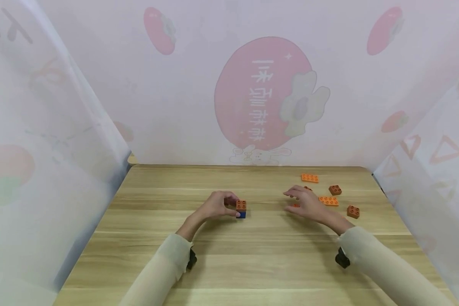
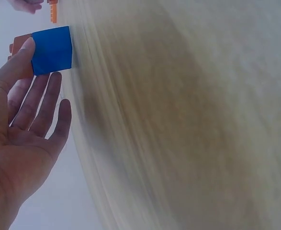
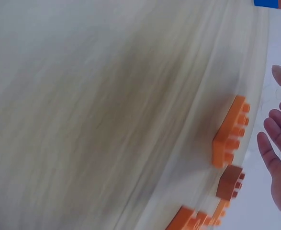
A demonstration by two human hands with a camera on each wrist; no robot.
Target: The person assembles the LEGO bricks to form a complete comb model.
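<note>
Left of the table's middle, my left hand (image 1: 216,205) pinches a stack of two toy building bricks between thumb and fingers. The upper brick (image 1: 241,205) is reddish brown with studs on top; the lower one (image 1: 241,214) is blue. In the left wrist view the thumb presses near the seam between the blue brick (image 2: 52,50) and the brown brick, while the lower fingers stay loose. My right hand (image 1: 307,205) hovers over the loose bricks on the right, fingers apart and holding nothing. Beneath it an orange brick (image 3: 232,133) and a brown brick are partly hidden in the head view.
Around the right hand lie a flat orange brick (image 1: 310,178), another orange brick (image 1: 329,201) and two brown bricks, one farther back (image 1: 335,190) and one nearer (image 1: 353,211). White printed curtains (image 1: 191,106) enclose the wooden table (image 1: 237,272) at the back and sides.
</note>
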